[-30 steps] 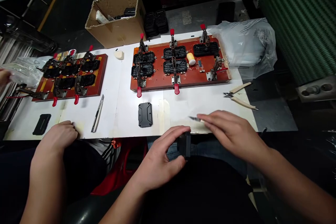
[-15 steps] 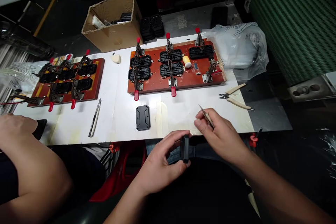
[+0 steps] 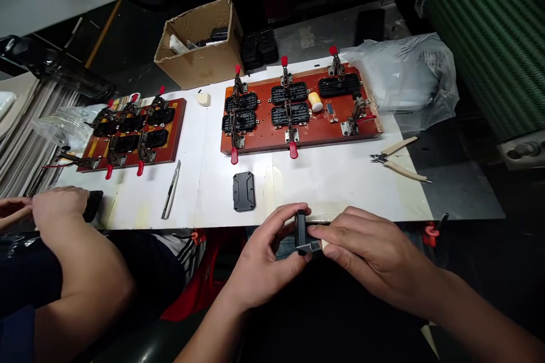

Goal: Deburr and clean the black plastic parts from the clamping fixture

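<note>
Right hand (image 3: 374, 252) has closed in, fingers (image 3: 317, 232) touching the black part (image 3: 301, 231).

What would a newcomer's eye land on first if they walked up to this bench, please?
Probably the two red-brown boards with red-handled clamps: the large fixture board at centre back and a smaller fixture board to its left, both holding black covers. Next, at the near edge, the left hand and right hand meet around a small black part. A co-worker's hand rests at the far left.

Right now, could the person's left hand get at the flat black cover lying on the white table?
Probably yes: the black cover lies alone just beyond the left hand, nothing between; but that hand already grips a small black part.
</note>
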The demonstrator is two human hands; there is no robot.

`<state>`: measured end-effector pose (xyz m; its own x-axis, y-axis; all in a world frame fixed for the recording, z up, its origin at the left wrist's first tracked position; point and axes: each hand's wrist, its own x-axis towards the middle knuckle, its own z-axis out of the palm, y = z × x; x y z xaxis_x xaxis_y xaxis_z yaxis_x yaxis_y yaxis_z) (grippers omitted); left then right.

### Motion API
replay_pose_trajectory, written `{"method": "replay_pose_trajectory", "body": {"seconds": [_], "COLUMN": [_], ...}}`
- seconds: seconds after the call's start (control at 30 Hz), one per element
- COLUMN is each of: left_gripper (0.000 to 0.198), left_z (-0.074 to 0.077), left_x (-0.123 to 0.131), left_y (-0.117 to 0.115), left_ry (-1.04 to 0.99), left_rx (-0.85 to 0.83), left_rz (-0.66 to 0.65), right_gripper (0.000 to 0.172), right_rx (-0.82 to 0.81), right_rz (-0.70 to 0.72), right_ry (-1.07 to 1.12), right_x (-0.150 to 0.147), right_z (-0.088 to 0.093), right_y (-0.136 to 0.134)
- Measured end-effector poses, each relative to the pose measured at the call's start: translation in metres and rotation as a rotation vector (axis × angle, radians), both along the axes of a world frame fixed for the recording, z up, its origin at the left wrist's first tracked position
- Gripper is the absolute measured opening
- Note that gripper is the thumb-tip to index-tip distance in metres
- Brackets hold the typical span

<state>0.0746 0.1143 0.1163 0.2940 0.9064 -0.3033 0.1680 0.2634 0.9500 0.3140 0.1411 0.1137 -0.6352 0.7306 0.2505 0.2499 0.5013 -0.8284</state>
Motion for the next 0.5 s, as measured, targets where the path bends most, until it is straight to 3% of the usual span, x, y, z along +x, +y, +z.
{"method": "replay_pose_trajectory", "body": {"seconds": [0.13,0.33,0.5], "left_gripper": [0.063,0.068,0.065], "left_z": [0.000,0.002,0.000], "left_x": [0.001,0.007,0.012], "left_y": [0.000,-0.002,0.000], "left_ry": [-0.007,-0.036,-0.029], "left_rx": [0.009,0.070,0.069], "left_rz": [-0.027,-0.119,-0.131], "right_gripper": [0.030,0.029,0.041], "right_rx": [-0.012,-0.141,-0.422], "right_rz": [-0.069,-0.379,-0.293], "right_ry": [-0.065,-0.246,-0.151], "right_x": [0.003,0.010,-0.004], "right_z": [-0.007,-0.015,-0.005], "right_y": [0.006,0.019,0.010]}}
